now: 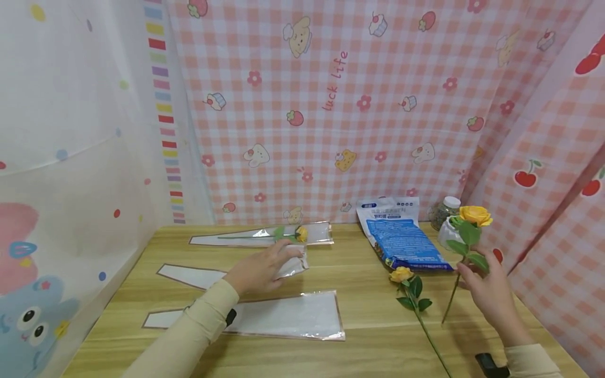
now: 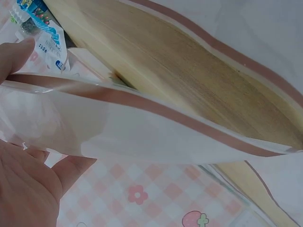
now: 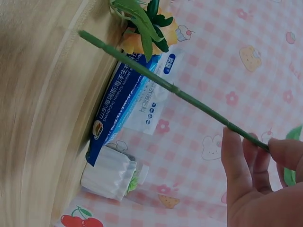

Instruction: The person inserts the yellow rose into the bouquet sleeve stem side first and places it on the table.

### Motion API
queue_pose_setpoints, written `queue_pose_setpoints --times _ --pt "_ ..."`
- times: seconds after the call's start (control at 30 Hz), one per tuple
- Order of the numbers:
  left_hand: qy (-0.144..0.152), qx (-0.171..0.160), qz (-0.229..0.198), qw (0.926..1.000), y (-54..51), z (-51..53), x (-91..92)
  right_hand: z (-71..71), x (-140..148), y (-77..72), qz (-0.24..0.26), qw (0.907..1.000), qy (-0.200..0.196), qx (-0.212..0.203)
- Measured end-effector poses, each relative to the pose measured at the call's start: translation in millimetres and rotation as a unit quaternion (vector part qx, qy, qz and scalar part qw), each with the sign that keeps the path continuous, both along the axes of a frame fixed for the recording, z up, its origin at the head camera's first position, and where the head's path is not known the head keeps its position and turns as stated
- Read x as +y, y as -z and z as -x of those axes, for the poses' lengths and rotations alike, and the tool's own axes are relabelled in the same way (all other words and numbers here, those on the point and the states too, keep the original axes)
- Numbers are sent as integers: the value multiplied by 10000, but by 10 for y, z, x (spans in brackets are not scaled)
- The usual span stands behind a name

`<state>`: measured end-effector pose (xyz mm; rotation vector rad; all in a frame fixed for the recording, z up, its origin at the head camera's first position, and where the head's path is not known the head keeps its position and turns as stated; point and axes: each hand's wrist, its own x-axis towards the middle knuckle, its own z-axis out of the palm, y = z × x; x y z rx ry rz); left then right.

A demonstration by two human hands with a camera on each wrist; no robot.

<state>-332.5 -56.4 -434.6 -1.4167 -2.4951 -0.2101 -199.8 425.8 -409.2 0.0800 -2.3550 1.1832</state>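
Observation:
My right hand (image 1: 489, 294) pinches the green stem (image 3: 180, 93) of a yellow rose (image 1: 475, 216), which stands upright above the table's right side. In the right wrist view the stem's lower end points away from the fingers. With thumb and fingers, my left hand (image 1: 264, 268) grips the wide end of a clear flower sleeve (image 2: 142, 130) with a brown border; part of that sleeve is hidden under the hand. A second yellow rose (image 1: 402, 274) lies on the table, left of my right hand.
Nearer me lies another flower sleeve (image 1: 293, 315). Farther back, a sleeve (image 1: 255, 234) has a yellow rose (image 1: 301, 234) lying along it. A blue-and-white bag (image 1: 402, 241), a lidded jar (image 1: 439, 214) and a small white pot (image 1: 445, 235) stand at the back right.

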Motion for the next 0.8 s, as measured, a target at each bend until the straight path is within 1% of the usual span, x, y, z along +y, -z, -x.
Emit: queue_pose_setpoints --times 0.1,0.3,0.53,0.67,0.8 --pt "-5 -7 15 10000 -4 -1 0 -3 -17 0 -6 9998 150 96" --pt "-33 3 26 10000 2 11 -2 2 -50 -7 39 9994 320 116" --pt "17 90 2 10000 42 47 -2 34 -100 -14 144 9990 273 331" --pt "66 114 18 9999 40 48 0 85 -141 -50 237 9987 223 380" --pt "76 144 29 9999 32 45 8 130 -189 -91 141 9984 230 505"
